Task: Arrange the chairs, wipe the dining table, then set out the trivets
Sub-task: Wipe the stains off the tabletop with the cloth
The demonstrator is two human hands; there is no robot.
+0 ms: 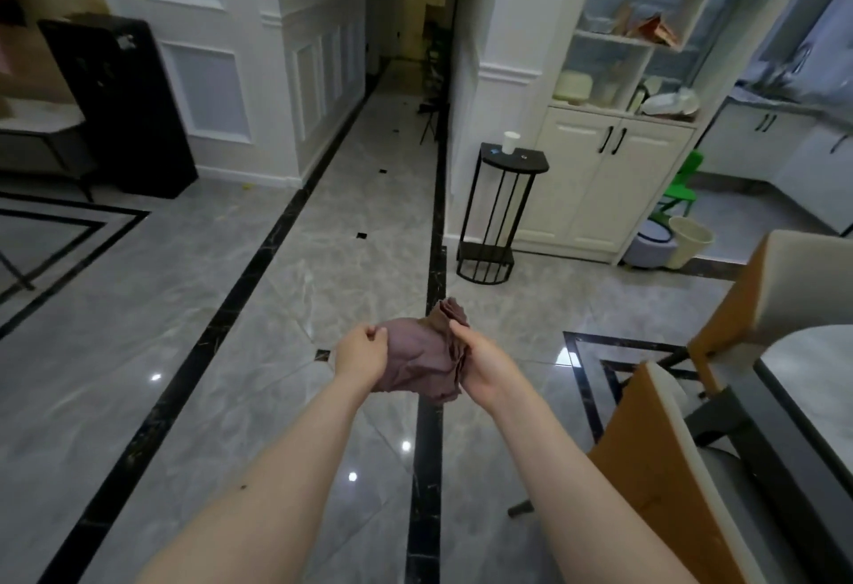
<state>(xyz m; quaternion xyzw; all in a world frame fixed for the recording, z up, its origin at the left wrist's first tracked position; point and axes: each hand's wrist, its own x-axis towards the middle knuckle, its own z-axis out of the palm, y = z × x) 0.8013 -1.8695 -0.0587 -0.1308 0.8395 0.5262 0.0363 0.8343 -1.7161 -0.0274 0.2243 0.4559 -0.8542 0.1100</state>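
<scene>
Mauve-brown cloth (422, 359), soft and crumpled, bunched into folds, held out at arm's length above the glossy grey marble floor (194, 352). Left hand (362, 349) grips its left edge with curled fingers; right hand (480, 364) clasps the pleated right side. Two chairs at right, tan backs with cream padding: one near (655, 459), one farther (757, 302). Pale marble surface (812, 375), rounded edge, just beside them. One black wire stand (501, 214) carries one white cup (510, 142).

Both forearms are bare, no sleeves in view; left hand (362, 350) and right hand (480, 364) carry no gloves, rings or watch; a small dark speck marks the left forearm (243, 487).
</scene>
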